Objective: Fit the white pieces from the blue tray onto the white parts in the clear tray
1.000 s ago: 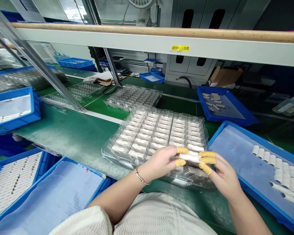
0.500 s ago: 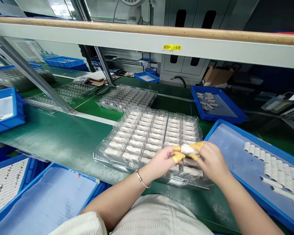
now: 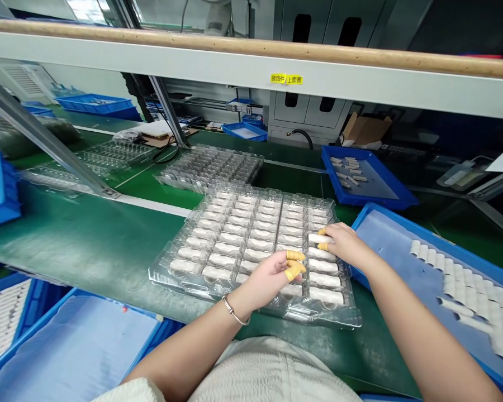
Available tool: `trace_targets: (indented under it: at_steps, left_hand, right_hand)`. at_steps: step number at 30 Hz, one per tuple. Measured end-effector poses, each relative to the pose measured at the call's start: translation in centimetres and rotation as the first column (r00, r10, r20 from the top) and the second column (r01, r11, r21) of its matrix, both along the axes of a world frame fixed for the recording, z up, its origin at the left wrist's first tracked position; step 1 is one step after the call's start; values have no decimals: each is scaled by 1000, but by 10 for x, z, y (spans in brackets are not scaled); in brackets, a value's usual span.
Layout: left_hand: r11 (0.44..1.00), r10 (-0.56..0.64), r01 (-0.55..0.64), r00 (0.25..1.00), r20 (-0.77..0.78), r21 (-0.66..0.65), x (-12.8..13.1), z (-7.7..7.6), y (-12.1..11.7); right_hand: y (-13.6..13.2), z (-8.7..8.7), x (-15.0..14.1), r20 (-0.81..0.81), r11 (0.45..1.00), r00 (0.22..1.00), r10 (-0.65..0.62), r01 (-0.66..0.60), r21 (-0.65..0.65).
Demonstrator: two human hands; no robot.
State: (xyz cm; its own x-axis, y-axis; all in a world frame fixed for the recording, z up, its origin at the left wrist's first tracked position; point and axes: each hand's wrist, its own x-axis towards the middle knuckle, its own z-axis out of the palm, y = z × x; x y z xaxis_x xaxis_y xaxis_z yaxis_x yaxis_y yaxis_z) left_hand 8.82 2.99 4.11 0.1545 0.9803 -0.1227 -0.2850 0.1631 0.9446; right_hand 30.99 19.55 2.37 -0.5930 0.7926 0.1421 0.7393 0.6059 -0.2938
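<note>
A clear plastic blister tray lies on the bench before me, its pockets filled in rows with white curved pieces. Over its right-hand column, my right hand pinches one white curved piece between thumb and fingers, at pocket level. Yellow finger cots cover the fingertips of both hands. My left hand hovers above the tray's near middle, thumb and fingers slightly apart with nothing visible between them. It hides some pockets beneath it.
At right, a blue bin holds rows of white pieces; a smaller blue bin with scattered pieces sits behind it. More clear trays are stacked beyond. A lined blue bin stands lower left. A shelf beam crosses above.
Both hands were together on a white piece above the tray's near right. My left hand has let go; the right has carried the piece away from me to the right column.
</note>
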Motion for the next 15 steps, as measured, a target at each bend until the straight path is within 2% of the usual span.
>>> trace_targets:
  at_steps: [5, 8, 10, 12, 15]
  left_hand:
    - [1000, -12, 13, 999, -38, 5, -1, 1, -1]
    - [1000, -16, 18, 997, -77, 24, -1, -1, -2]
    - [1000, 10, -11, 990, -142, -10, 0, -2, -1]
    - [999, 22, -28, 974, -227, -23, 0, -2, 1]
    - [998, 48, -60, 949, -312, -29, 1, 0, 1]
  right_hand:
    - [-3, 0, 0, -97, 998, 994, 55, -57, -17]
    - [-16, 3, 6, -182, 1000, 983, 20, -24, -20]
    - [-23, 3, 18, -247, 998, 967, -61, 60, -13]
    - [-28, 1, 43, -306, 981, 933, -189, 193, -16]
    - [-37, -7, 105, -340, 900, 837, -429, 430, -77]
